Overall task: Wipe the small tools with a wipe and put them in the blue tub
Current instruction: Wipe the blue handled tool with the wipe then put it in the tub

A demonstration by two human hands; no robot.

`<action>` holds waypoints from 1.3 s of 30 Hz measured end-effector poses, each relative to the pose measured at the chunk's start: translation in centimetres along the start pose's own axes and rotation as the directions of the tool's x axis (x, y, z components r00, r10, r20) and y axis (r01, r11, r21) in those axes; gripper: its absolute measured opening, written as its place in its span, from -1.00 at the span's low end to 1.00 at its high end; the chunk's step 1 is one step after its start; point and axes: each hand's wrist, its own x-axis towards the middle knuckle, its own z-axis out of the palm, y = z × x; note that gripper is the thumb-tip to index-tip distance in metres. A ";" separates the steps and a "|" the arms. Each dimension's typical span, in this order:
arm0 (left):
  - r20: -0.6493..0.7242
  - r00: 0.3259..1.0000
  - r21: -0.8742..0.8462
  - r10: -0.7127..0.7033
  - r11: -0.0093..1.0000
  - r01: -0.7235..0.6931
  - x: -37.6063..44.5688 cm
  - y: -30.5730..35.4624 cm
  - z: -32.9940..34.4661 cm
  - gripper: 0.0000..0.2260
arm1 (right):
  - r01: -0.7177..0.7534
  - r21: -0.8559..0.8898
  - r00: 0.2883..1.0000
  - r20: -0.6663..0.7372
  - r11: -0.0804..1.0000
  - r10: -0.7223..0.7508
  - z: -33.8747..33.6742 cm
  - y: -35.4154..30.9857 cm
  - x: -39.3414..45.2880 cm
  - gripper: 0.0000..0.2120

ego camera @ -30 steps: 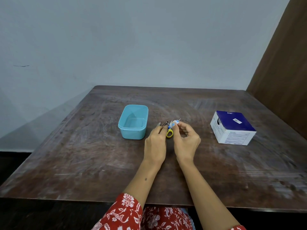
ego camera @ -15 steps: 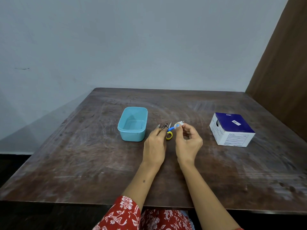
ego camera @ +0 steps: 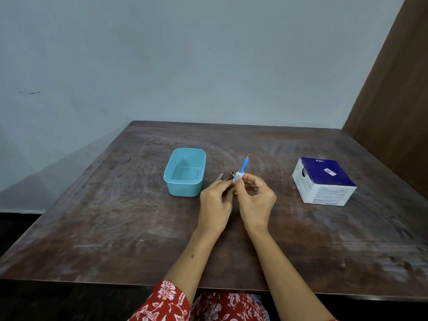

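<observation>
Head view: my right hand (ego camera: 256,200) pinches a white wipe (ego camera: 238,176) round the blue-handled tool (ego camera: 244,164), left hand (ego camera: 215,202) grips the other small tools (ego camera: 225,176), above the bench (ego camera: 115,216), just right of the blue tub (ego camera: 185,172).

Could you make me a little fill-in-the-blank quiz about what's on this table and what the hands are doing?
1. The blue tub has ____ inside it.
2. The white and dark blue box stands to the ____ of both hands.
3. The right hand pinches a white wipe around a thin tool whose handle is ____.
4. The left hand holds a bunch of small ____ tools.

Missing words: nothing; right; blue; metal
</observation>
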 end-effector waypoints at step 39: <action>0.112 0.946 -0.070 -0.305 0.947 0.314 -0.3 -0.5 0.1 -0.80 | 0.049 -0.074 0.999 0.019 0.996 -0.047 -0.2 -0.3 -0.1 -0.87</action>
